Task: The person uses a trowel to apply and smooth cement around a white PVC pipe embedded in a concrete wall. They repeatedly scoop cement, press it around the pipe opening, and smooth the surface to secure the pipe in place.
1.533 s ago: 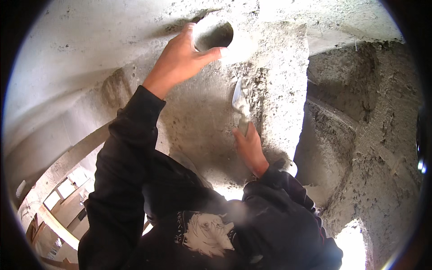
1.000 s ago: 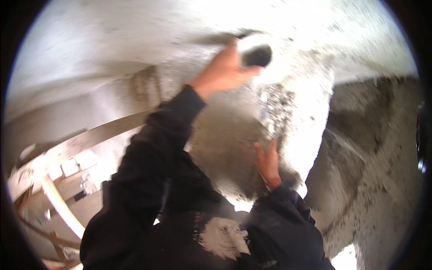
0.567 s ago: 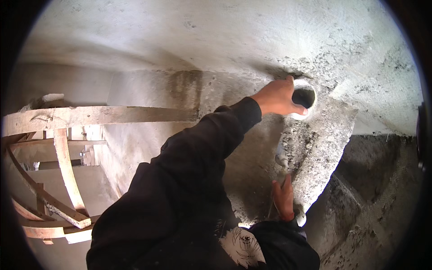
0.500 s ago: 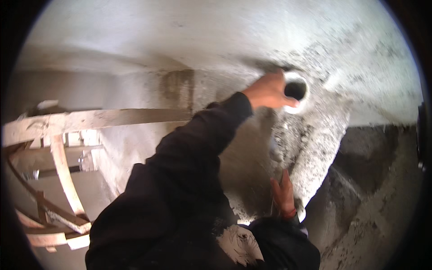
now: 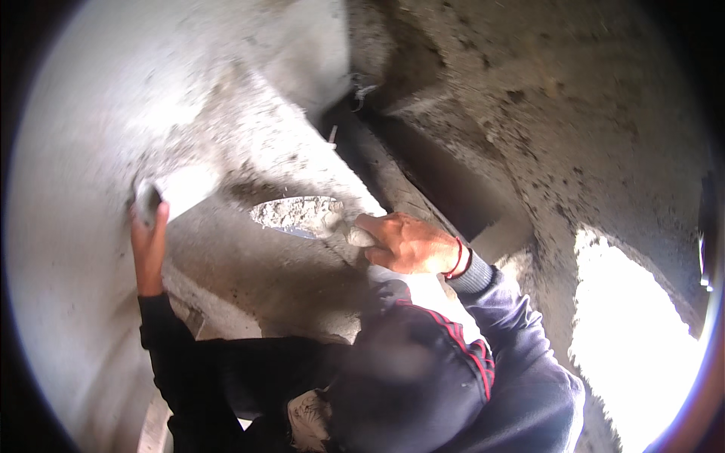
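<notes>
My left hand (image 5: 149,240) is at the open end of a white plastic pipe (image 5: 190,189) on the left, fingers hooked over its rim. The pipe juts from a rough, mortar-covered slope of wall. In the middle, my right hand (image 5: 414,243) is closed round the handle of a trowel (image 5: 306,233), whose blade points left toward the pipe. Wet grey mortar (image 5: 291,213) lies on the blade. The trowel is just below the rough wall edge, apart from the pipe.
A smooth pale wall (image 5: 68,189) rises on the left. The rough concrete ledge (image 5: 302,143) slants down toward my right hand. Behind it is a dark recess (image 5: 430,174) with a board-like edge. Bright light falls on a patch (image 5: 634,340) at lower right.
The view has swung to the right, so the pipe and my left hand now appear at the left. My right hand, earlier low by the wall, is now raised with the mortar-loaded trowel clearly visible.
</notes>
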The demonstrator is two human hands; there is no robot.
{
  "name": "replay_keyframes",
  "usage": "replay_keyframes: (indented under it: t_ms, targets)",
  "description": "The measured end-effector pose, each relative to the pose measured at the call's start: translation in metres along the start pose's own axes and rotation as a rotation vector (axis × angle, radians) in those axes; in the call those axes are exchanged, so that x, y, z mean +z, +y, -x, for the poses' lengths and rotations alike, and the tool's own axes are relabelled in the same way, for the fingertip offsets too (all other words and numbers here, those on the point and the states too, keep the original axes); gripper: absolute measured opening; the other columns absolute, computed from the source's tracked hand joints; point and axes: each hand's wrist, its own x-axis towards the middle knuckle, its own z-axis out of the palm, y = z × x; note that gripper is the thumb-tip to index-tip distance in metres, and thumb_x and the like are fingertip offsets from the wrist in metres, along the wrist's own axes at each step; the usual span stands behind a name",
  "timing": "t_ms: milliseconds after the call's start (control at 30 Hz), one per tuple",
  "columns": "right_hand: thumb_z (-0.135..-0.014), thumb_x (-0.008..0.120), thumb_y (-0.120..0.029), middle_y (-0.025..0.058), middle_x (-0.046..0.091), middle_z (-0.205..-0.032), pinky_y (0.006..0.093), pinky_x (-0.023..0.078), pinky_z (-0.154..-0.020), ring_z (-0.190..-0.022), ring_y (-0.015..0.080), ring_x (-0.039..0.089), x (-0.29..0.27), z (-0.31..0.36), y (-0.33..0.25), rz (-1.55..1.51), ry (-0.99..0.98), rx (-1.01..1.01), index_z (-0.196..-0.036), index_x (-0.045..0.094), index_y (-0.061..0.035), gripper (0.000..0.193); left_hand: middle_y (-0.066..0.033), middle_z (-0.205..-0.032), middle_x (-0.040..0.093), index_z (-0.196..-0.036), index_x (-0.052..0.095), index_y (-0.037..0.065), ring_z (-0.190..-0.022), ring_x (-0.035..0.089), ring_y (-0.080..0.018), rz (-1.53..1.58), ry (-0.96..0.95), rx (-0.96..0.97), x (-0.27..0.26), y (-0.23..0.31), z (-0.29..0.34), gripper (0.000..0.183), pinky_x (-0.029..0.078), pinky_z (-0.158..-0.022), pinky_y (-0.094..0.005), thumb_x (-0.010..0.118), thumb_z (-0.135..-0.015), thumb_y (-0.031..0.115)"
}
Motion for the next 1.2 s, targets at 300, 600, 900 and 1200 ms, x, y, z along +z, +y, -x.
replay_keyframes:
  t_ms: [300, 600, 900, 1200]
  targets:
    - [-0.088, 0.067, -0.016, 0.0278, 0.069, -0.089, 0.0485, 0.055, -0.078, -0.087, 0.0446, 0.07, -0.023, 0.074, 0.032, 0.112, 0.457, 0.273, -0.13, 0.057, 0.006, 0.048, -0.0275, -0.154, 0.048, -0.153, 0.039, -0.013, -0.142, 0.048, -0.0375, 0.008, 0.079, -0.172, 0.002, -0.019, -0.006, 0.09, 0.036, -0.119, -0.0428, 0.071, -0.097, 0.05]
    - [-0.099, 0.053, -0.02, 0.0252, 0.071, -0.114, 0.0516, 0.058, -0.086, -0.099, 0.0442, 0.071, 0.01, 0.059, 0.115, 0.358, 0.378, 0.781, -0.137, 0.056, 0.0013, 0.044, -0.0262, -0.164, 0.032, -0.163, 0.02, -0.008, -0.151, 0.037, -0.035, 0.047, 0.003, -0.248, -0.012, -0.014, -0.002, 0.103, 0.032, -0.123, -0.0448, 0.068, -0.097, 0.056]
    - [-0.107, 0.038, -0.024, 0.0305, 0.073, -0.107, 0.0533, 0.059, -0.083, -0.098, 0.0485, 0.071, 0.05, 0.006, 0.137, 0.174, 0.542, 0.882, -0.134, 0.058, 0.005, 0.044, -0.0231, -0.157, 0.046, -0.158, 0.034, -0.009, -0.147, 0.042, -0.0304, 0.167, -0.009, -0.2, -0.011, -0.008, 0.011, 0.086, 0.034, -0.121, -0.0412, 0.067, -0.102, 0.047]
    - [-0.098, 0.068, -0.018, 0.0227, 0.073, -0.093, 0.044, 0.055, -0.077, -0.08, 0.0389, 0.07, -0.003, 0.014, 0.003, -0.142, 0.522, 0.24, -0.135, 0.055, 0.0049, 0.045, -0.016, -0.137, 0.063, -0.145, 0.053, -0.005, -0.128, 0.058, -0.0268, 0.041, 0.044, -0.118, -0.002, 0.005, -0.005, 0.068, 0.041, -0.112, -0.0351, 0.074, -0.098, 0.039]
